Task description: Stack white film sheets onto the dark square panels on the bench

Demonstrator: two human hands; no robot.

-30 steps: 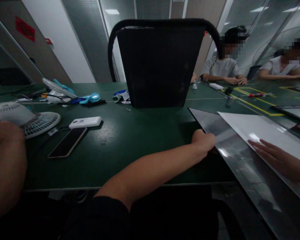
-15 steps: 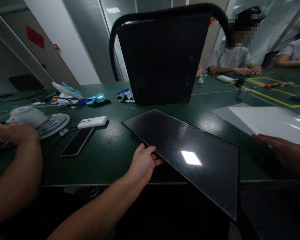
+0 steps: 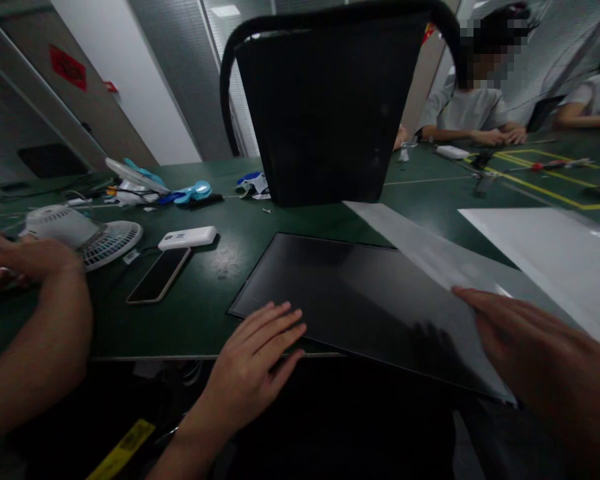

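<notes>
A dark glossy panel (image 3: 330, 287) lies flat on the green table (image 3: 215, 313), its near edge hanging a little past the table's front. My left hand (image 3: 253, 360) rests on the panel's near left edge, fingers stretched and spread, holding nothing. A translucent grey sheet (image 3: 420, 257) lies slanted over the panel's right part. My right hand (image 3: 525, 337) lies on that sheet with its fingers extended flat.
A black chair back (image 3: 325, 107) stands behind the panel. A phone (image 3: 159, 275), a white power bank (image 3: 187, 237) and a small fan (image 3: 87, 237) lie left, by a co-worker's arm (image 3: 35, 313). A white sheet (image 3: 550, 257) is right. Two people sit at the far right.
The dark panel slid left and now lies squarely in front of me. My left hand let go of its edge and lies flat. The grey sheet came over the panel under my right hand.
</notes>
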